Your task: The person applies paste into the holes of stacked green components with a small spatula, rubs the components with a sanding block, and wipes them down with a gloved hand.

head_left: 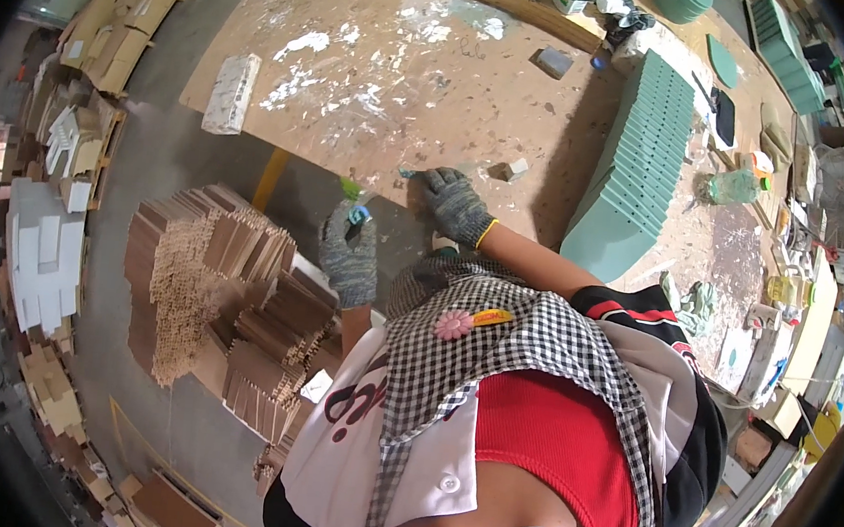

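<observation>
A grey knit glove covers my left hand [349,260], which is raised past the table's near edge beside the stacked brown boards. Its fingertips pinch a small blue and green thing [358,215], too small to name. My right hand [455,206], also gloved, rests on the edge of the worktable [353,137], fingers lying over the surface. Just by its fingertips is a tiny teal scrap [407,173]; whether they touch it I cannot tell. A small pale block [516,169] lies to the right of this hand.
A long row of green panels [632,161] stands on the table at right. A white-spattered block [231,93] sits at the left corner, a grey block [553,62] farther back. Stacked brown boards [174,282] stand at lower left; a clear bottle [733,187] lies far right.
</observation>
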Action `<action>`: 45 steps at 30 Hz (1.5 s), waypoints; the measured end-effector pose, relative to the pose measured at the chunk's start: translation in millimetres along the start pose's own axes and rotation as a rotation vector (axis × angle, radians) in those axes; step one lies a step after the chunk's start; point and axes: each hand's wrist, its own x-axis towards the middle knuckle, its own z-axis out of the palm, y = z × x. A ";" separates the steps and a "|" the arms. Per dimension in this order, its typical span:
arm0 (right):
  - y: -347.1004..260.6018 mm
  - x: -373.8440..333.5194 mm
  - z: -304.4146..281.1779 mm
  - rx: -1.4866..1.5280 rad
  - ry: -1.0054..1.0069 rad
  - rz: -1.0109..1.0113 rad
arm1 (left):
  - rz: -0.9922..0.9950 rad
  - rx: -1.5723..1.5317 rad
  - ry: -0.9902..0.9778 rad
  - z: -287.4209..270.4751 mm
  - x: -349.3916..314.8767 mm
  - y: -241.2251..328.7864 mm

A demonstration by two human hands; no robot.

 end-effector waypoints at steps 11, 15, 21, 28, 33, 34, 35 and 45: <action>0.5 -8.8 23.3 0.118 -0.247 0.030 | -0.011 -0.241 0.095 8.2 -23.3 19.9; -0.2 -18.6 13.6 -0.035 -0.120 -0.086 | -0.177 -0.506 0.052 13.3 -24.6 35.8; -1.8 -12.5 21.7 -0.096 -0.017 -0.082 | -0.089 -0.497 0.080 19.5 -20.0 34.3; -3.5 -21.2 16.0 0.190 -0.080 0.027 | -0.202 -0.542 0.023 18.5 -11.6 44.1; 0.0 -25.5 -23.9 0.348 -0.086 0.193 | -0.210 -0.670 -0.018 22.8 -3.9 32.2; 7.3 -25.5 -27.4 0.400 0.053 0.227 | -0.208 -0.664 -0.020 21.9 -0.8 34.1; 11.6 -27.3 -34.3 0.443 0.191 0.272 | -0.137 -0.645 -0.031 25.8 3.8 35.3; -30.3 -58.7 -187.3 0.296 0.308 0.245 | 0.111 -0.575 -0.218 64.8 11.9 99.0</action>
